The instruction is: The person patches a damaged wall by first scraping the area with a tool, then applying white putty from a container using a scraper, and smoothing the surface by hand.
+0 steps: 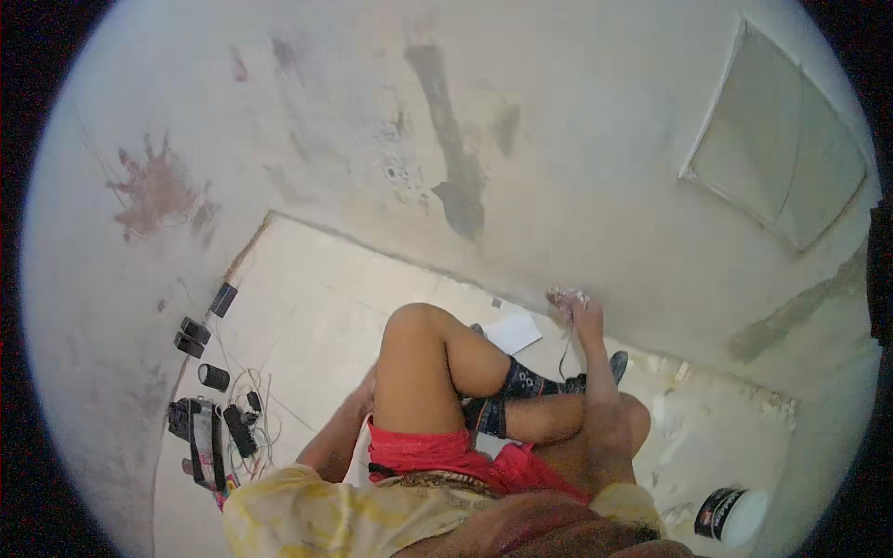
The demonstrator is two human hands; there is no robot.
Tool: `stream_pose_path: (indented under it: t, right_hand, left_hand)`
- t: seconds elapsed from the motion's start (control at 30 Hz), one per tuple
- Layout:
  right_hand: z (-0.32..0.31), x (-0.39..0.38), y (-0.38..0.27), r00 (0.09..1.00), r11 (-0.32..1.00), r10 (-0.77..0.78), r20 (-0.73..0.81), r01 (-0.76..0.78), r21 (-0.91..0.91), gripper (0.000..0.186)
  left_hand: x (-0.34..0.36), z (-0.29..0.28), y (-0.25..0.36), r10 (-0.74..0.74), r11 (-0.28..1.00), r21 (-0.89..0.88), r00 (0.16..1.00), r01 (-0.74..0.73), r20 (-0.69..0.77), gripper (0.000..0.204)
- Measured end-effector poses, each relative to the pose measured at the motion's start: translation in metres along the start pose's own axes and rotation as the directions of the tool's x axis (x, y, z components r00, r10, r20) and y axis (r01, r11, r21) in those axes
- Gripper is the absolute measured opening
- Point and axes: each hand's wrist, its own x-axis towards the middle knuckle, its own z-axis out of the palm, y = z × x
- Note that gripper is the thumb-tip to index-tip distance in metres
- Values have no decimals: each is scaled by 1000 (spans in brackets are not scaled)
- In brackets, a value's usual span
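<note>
My right hand (587, 321) reaches forward to the foot of the wall. Its fingers are closed around something brownish and flecked with white, too small to make out. A thin dark strip hangs below it toward my shoe. Close to that hand, a white sheet (513, 332) lies on the floor beside my crossed legs. My left hand (369, 389) is down beside my left thigh, mostly hidden by the leg, so its fingers do not show.
The patched grey wall (577, 167) rises directly ahead. To the left on the pale floor lie several black boxes (193, 335), a black cylinder (213, 377), tangled cables (270, 409) and a bag with a strap (203, 437). A black-and-white bucket (732, 516) stands at lower right.
</note>
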Motion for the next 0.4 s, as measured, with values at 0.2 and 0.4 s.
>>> stream_pose_path:
  t: [0.2, 0.4]
  right_hand:
    - [2, -51, -102, 992, 994, 57, 112, -67, 90, 43]
    - [-38, -83, -60, 986, 891, 41, 163, -110, 440, 45]
  left_hand:
    - [-17, -59, -10, 129, 905, 400, 990, -142, 57, 68]
    - [-62, 3, 28, 109, 982, 146, 990, -122, 92, 74]
